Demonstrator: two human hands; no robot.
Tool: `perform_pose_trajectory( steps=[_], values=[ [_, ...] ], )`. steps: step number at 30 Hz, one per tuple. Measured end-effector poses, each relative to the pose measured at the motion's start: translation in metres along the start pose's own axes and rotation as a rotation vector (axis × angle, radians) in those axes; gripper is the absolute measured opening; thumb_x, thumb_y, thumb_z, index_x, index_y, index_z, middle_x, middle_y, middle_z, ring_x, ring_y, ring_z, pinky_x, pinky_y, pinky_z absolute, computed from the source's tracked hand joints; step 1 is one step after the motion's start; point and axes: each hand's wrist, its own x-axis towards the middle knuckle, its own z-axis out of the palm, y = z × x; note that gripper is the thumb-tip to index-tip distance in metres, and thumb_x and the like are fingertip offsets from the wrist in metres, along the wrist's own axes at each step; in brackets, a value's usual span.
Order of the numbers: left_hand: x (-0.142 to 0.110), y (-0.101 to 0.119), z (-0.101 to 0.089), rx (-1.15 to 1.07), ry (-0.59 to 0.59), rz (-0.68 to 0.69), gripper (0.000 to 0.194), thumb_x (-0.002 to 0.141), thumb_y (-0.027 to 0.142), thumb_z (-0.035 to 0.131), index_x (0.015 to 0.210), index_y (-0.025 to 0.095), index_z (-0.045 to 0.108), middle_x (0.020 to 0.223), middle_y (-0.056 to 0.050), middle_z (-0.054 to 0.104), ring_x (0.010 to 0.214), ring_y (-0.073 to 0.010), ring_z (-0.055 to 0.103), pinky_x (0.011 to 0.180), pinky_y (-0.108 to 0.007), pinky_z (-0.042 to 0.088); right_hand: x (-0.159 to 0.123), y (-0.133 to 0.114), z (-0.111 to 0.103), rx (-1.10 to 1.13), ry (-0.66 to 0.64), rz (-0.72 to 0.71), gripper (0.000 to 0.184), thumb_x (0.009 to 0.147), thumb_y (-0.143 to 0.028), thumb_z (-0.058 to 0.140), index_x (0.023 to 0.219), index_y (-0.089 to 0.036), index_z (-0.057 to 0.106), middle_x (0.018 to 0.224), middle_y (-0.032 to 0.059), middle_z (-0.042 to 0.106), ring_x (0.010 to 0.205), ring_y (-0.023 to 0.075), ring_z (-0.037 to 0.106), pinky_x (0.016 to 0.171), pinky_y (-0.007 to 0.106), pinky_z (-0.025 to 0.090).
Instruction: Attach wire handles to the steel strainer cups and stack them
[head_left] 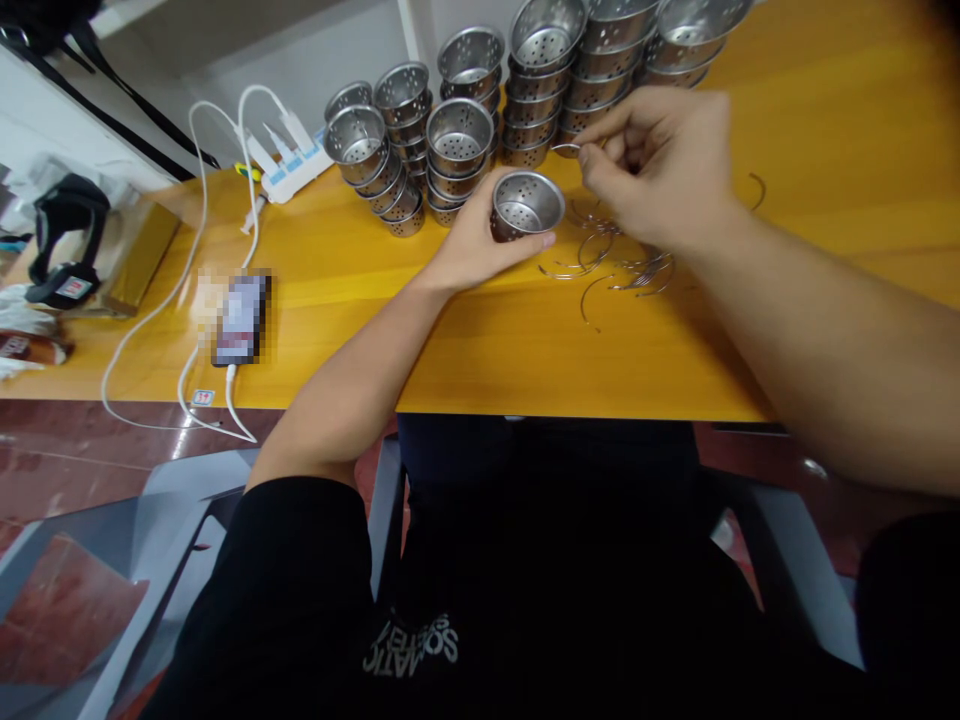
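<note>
My left hand is closed round a small perforated steel cup, held tilted just above the yellow table. My right hand hovers right of the cup with fingers pinched on a thin curved wire handle. A loose pile of similar wire handles lies on the table under and in front of my right hand.
Stacks of perforated steel cups stand along the table's far side. A phone on a white cable lies at the left, near a white power strip and a black device. One stray wire lies at the right.
</note>
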Motion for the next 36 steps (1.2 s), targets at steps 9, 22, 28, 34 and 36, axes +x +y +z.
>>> perform_pose_trajectory(
  steps=[9, 22, 28, 34, 36],
  values=[
    [-0.003, 0.025, -0.004, -0.011, -0.067, -0.067, 0.142, 0.088, 0.126, 0.078, 0.181, 0.022, 0.055, 0.165, -0.019, 0.069, 0.159, -0.0419, 0.074, 0.14, -0.065, 0.061, 0.0, -0.007, 0.0, -0.029, 0.007, -0.003, 0.032, 0.11, -0.059, 0.104, 0.105, -0.032, 0.088, 0.077, -0.0002, 0.064, 0.062, 0.018, 0.044, 0.062, 0.038, 0.046],
    [0.002, 0.041, -0.003, 0.011, -0.002, -0.101, 0.098, 0.117, 0.097, 0.076, 0.181, 0.026, 0.054, 0.172, -0.016, 0.07, 0.165, -0.0379, 0.077, 0.141, -0.062, 0.064, -0.002, -0.006, 0.001, -0.004, 0.027, -0.064, 0.03, 0.111, -0.054, 0.104, 0.108, -0.027, 0.091, 0.078, 0.0014, 0.066, 0.061, 0.0173, 0.044, 0.061, 0.038, 0.044],
    [0.001, 0.042, -0.005, -0.008, -0.03, -0.103, 0.109, 0.112, 0.101, 0.083, 0.182, 0.022, 0.053, 0.17, -0.019, 0.069, 0.16, -0.0385, 0.077, 0.139, -0.063, 0.064, -0.001, -0.005, 0.001, 0.004, 0.029, -0.063, 0.036, 0.111, -0.06, 0.104, 0.108, -0.027, 0.09, 0.077, 0.0006, 0.063, 0.061, 0.0174, 0.044, 0.061, 0.038, 0.043],
    [0.0, 0.04, -0.007, 0.001, 0.018, -0.109, 0.113, 0.094, 0.113, 0.092, 0.161, 0.026, 0.066, 0.155, -0.015, 0.072, 0.152, -0.0411, 0.077, 0.14, -0.067, 0.062, 0.001, -0.002, 0.002, -0.025, 0.025, -0.011, 0.048, 0.105, -0.077, 0.104, 0.104, -0.031, 0.09, 0.077, 0.002, 0.065, 0.063, 0.0192, 0.045, 0.063, 0.041, 0.046],
    [-0.001, 0.038, -0.006, -0.016, 0.003, -0.081, 0.115, 0.098, 0.114, 0.085, 0.166, 0.024, 0.061, 0.154, -0.014, 0.071, 0.147, -0.0375, 0.078, 0.135, -0.062, 0.063, 0.001, -0.003, 0.003, -0.026, 0.032, -0.005, 0.052, 0.104, -0.082, 0.103, 0.105, -0.031, 0.09, 0.077, 0.0022, 0.065, 0.062, 0.0191, 0.044, 0.064, 0.042, 0.045]
  ],
)
